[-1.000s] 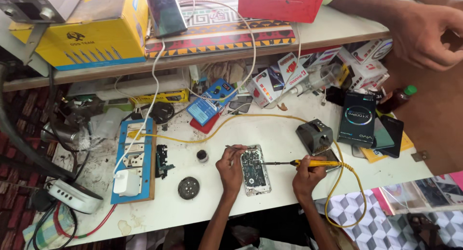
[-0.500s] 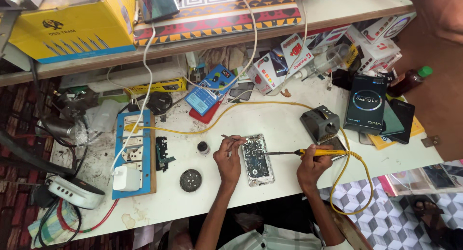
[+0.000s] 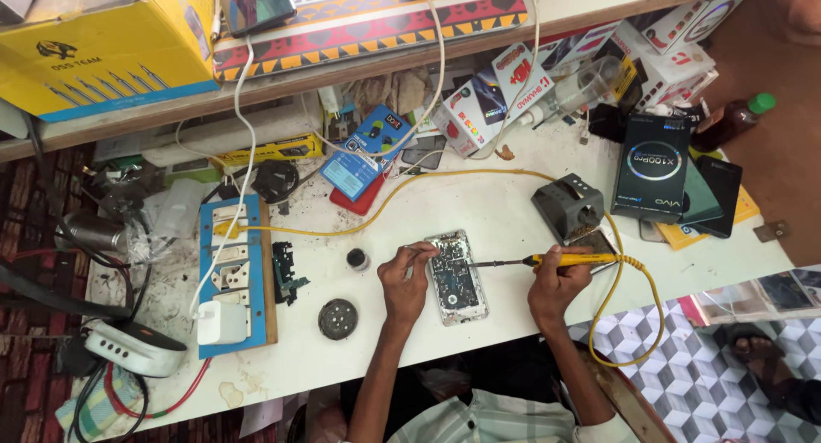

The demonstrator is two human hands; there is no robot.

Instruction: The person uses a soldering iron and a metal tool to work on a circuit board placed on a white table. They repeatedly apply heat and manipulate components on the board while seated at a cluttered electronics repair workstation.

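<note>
At the far left, a patterned dark red floor (image 3: 26, 238) shows beside the white worktop (image 3: 479, 212), where tangled cables and a white adapter (image 3: 128, 349) hang off the edge. A blue switchboard (image 3: 235, 272) lies next, with a small black round tin (image 3: 338, 318) near it. At the middle, the left hand (image 3: 406, 280) has its grip pinched on a thin tool, resting against the opened phone (image 3: 456, 276), which lies flat near the worktop's front edge. The right hand (image 3: 556, 285) grips the yellow soldering iron (image 3: 564, 259) closed, tip touching the phone's board. Behind it sits a grey iron stand (image 3: 569, 205), then a dark phone box (image 3: 652, 168). Above runs a shelf (image 3: 359, 50) holding a yellow carton (image 3: 103, 45). At the right, grey cube-patterned tiles (image 3: 710, 383).
</note>
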